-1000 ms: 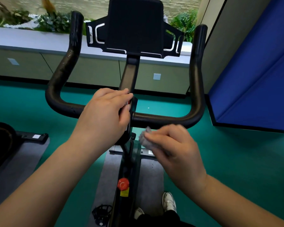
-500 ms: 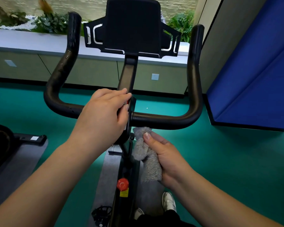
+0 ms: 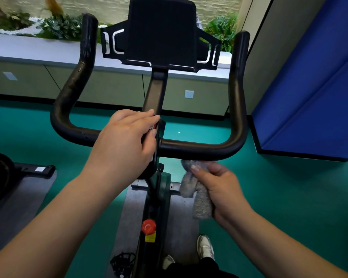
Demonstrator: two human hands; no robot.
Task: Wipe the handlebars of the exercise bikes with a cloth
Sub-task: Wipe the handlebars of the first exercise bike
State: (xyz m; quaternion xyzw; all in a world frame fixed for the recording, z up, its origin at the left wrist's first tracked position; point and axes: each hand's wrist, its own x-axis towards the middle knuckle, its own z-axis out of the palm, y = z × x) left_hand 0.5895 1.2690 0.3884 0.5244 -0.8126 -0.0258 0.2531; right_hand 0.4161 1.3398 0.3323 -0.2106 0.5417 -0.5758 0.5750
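Cloth (image 3: 197, 189): grey, fuzzy, crumpled (lower end hanging). Right hand (image 3: 221, 187) closed around it, its top just under the black handlebar (image 3: 199, 150). Left hand (image 3: 127, 141) clasps the handlebar's centre.

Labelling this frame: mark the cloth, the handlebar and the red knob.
cloth (image 3: 201, 199), head view, hanging grey part.
handlebar (image 3: 201, 150), head view, right lower bar.
red knob (image 3: 148, 226), head view, its top face.
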